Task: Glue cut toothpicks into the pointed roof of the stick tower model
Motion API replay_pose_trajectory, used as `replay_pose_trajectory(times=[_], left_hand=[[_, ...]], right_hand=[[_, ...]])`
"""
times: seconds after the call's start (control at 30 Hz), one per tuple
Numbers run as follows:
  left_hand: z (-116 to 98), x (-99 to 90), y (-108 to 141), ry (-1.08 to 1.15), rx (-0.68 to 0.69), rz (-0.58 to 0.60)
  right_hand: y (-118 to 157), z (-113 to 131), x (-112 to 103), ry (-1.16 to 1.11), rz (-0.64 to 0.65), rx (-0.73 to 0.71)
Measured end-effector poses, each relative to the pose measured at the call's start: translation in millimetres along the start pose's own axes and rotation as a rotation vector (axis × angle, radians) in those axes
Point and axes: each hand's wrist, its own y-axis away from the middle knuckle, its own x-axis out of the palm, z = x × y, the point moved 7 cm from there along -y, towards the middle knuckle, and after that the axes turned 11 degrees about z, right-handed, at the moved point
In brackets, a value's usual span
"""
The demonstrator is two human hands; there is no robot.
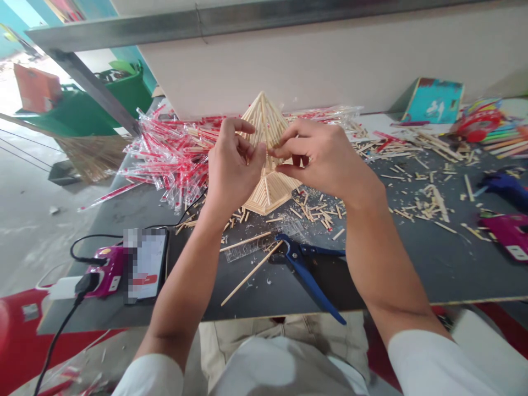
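Note:
A pointed model built of pale wooden sticks stands upright on the dark table, with a flared lower tier. My left hand is at its left side, fingers curled and the thumb tip near its middle. From the right, my right hand reaches to the same spot, its fingers and thumb pinched together. Whatever lies between the fingertips of either hand is too small to make out. Nearer to me lie a blue cutter, a clear ruler and a loose stick.
Red and clear stick wrappers are heaped at the left. Cut stick pieces litter the right. A phone and a purple power socket sit front left. A metal bar crosses behind the table.

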Motion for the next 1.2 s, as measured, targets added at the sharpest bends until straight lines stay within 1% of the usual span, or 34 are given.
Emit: replay_pose_trajectory(times=[0.43, 0.7, 0.9, 1.1, 1.2], left_hand=[[-1.7, 1.9, 0.9, -0.008, 0.022, -0.01], [0.5, 3.3, 0.8, -0.021, 0.006, 0.007], [1.0, 2.3, 0.9, -0.028, 0.004, 0.005], [-1.4, 1.0, 0.9, -0.009, 0.013, 0.078], [-2.1, 1.7, 1.6, -0.006, 0.012, 0.115]], right_hand=[[-0.4, -2.8, 1.3, -0.033, -0.008, 0.008], [-0.6, -8.2, 3.2, -0.039, -0.013, 0.009], [-0.6, -5.4, 2.9, -0.028, -0.002, 0.017], [2.8, -5.7, -6.5, -0.053, 0.021, 0.041], [7.7, -8.6, -17.8, -0.074, -0.012, 0.062]])
